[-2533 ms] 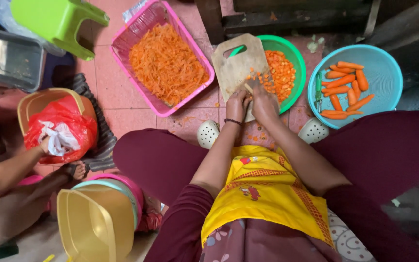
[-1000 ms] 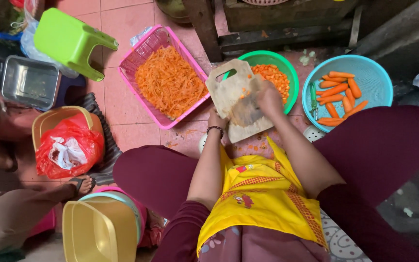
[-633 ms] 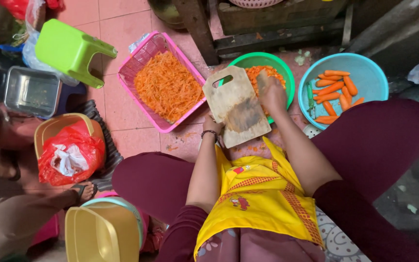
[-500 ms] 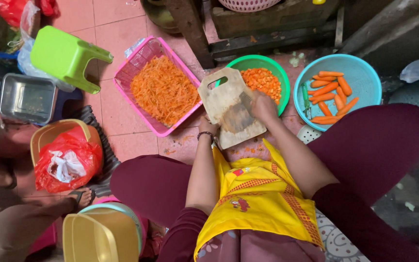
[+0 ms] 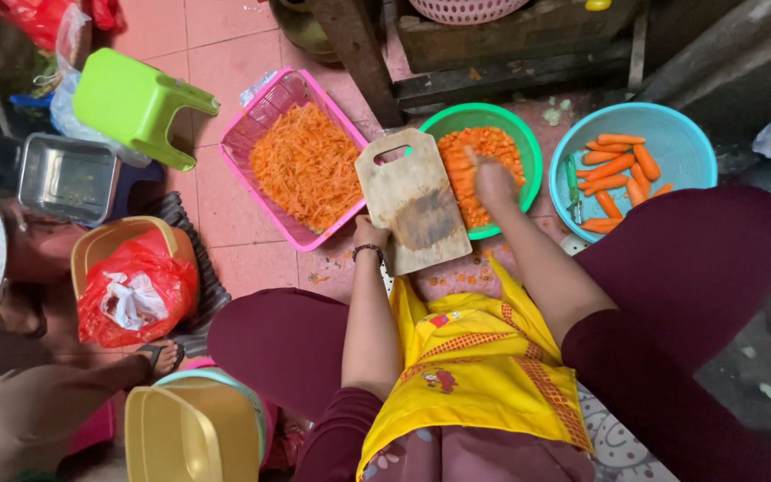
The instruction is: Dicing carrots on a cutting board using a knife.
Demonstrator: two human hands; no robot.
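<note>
While left hand point(image 5: 369, 239) gripped lower edge of wooden cutting board point(image 5: 413, 200), board stood tilted against green bowl point(image 5: 528, 152) of chopped carrot. Right hand point(image 5: 493, 181), fingers loosely open, rested on pieces in bowl. Pink basket point(image 5: 265, 112) held shredded carrot; blue basin point(image 5: 680, 134) held whole peeled carrots.

1. The cutting board point(image 5: 413, 202) is pale tan wood with a dark stain at its middle.
2. The green bowl point(image 5: 528, 152) holds orange chopped carrot point(image 5: 475, 161).
3. The pink basket point(image 5: 265, 116) holds orange shreds point(image 5: 307, 165).
4. The light blue basin point(image 5: 680, 134) holds orange carrots point(image 5: 617, 170).
5. The apron point(image 5: 475, 366) is yellow with red patterned trim.
6. The stool point(image 5: 131, 103) is lime green.
</note>
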